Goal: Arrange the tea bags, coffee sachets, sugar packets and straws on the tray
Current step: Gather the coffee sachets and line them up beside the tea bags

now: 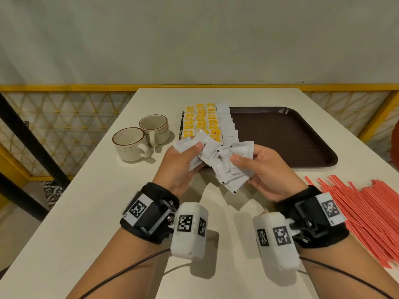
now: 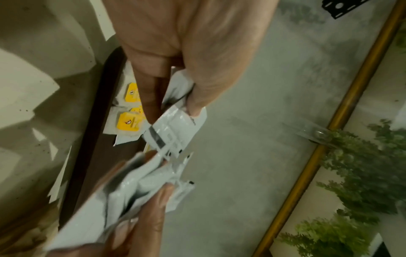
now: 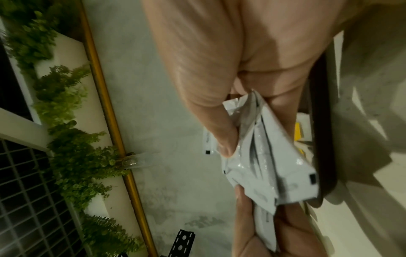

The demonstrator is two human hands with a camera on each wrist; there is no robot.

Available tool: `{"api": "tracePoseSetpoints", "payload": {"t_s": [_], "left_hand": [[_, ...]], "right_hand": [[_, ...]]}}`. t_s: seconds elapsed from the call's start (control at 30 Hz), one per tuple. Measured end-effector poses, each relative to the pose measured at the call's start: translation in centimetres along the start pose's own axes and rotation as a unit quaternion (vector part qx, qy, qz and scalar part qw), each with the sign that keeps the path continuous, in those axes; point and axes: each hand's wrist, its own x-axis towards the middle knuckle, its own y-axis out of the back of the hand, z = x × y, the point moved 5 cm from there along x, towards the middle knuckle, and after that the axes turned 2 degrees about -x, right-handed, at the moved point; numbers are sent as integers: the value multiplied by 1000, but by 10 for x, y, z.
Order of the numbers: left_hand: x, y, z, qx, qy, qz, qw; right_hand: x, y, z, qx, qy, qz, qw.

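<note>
Far left: yellow lattice railing runs along the table's left side, black post in front of it. Table left edge is bare from the cups down to the near corner, plenty of room there.

Two cups, cream with brown rim lines, touching each other, just left of the tray, handles toward the camera.

Tray, dark brown, sits at centre-right, long side across the table. Its left end is filled: three columns of yellow tea bags, then one column of white overlapping coffee sachets just beside them on the right. Rest of the tray to the right is bare down to its rim.

Left hand is held above the table at the tray's near-left corner, fingers and thumb curled, pinching a few white sachets fanned out. Left wrist view confirms thumb pressed on a sachet, tea bags and tray rim behind it.

Right hand is just beside it, closed round a thicker messy bunch of white sachets, thumb on top. The two bunches touch or overlap between the hands; can't tell which.

Right: red straws in a loose pile on the table, near the tray's near-right corner, running to the right table edge and out of frame.

Table is cream, matte. Behind it a plain pale wall. Wrist views show a grey floor, a gold rail and green foliage.
</note>
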Motion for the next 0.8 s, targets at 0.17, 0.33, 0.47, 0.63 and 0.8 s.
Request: {"api": "tracePoseSetpoints", "payload": {"t_s": [0.17,0.33,0.47,0.63,0.8], "left_hand": [[-9,-19,-6,4,31,-57,998],[-6,-18,-5,-68,40,-60,995],[-3,-12,-2,-136,64,-57,987],[-2,-8,-2,-99,54,-54,992],[-1,-3,-8,-40,40,-30,998]], "right_hand": [[-1,-17,15,5,-16,-18,1000],[-1,-20,17,34,-30,-26,999],[2,-9,8,64,-11,8,998],[4,-1,3,77,7,30,997],[2,-4,6,48,-11,-10,999]]}}
